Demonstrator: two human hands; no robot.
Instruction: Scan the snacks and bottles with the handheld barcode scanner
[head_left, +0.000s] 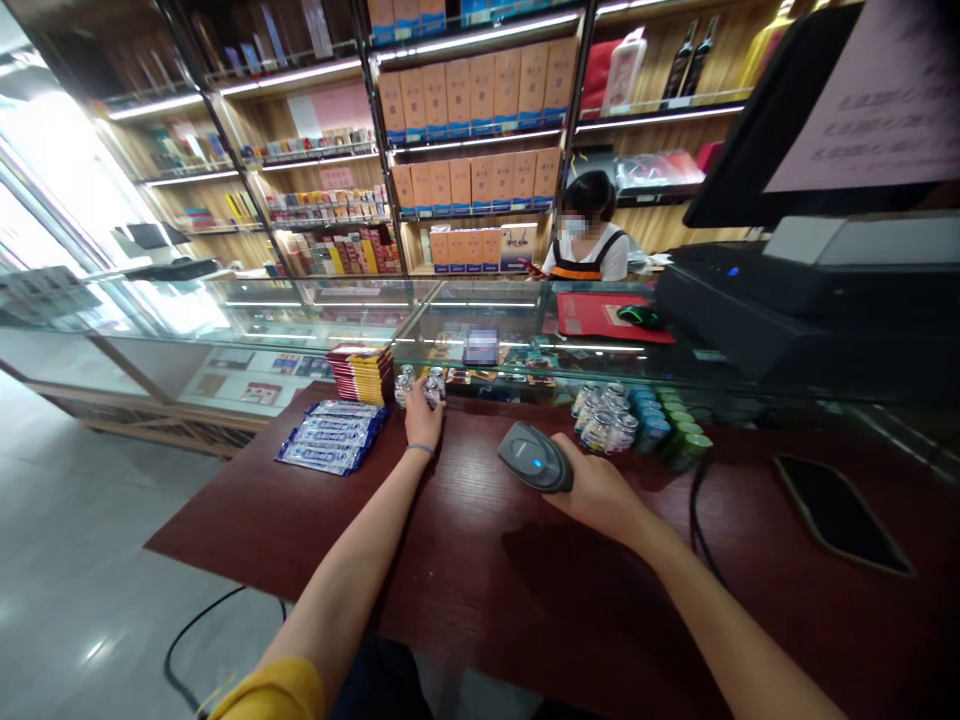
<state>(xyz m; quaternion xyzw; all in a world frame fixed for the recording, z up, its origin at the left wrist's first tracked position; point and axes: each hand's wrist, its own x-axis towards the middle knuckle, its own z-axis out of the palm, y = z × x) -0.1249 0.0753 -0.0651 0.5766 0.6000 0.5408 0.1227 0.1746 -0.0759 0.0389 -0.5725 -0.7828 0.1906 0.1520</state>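
My right hand (592, 490) is closed around a dark grey barcode scanner (535, 458), held over the dark red table with its head toward the left. A small blue light glows on the scanner. At the table's back edge, my left hand (423, 418) has its fingers around one of several small silvery-topped jars (436, 380); the fingers partly hide them. Left of that hand stands a stack of red and yellow packets (361, 372). In front of the stack lie several blue and white packets (332, 437) in a row.
More small white jars (606, 415), blue cans (649, 418) and green cans (684, 436) stand right of the scanner. A phone (841, 512) lies at the right. Behind runs a glass display counter (300, 300), with a masked person (589, 235) beyond it. A monitor (772, 120) overhangs the right.
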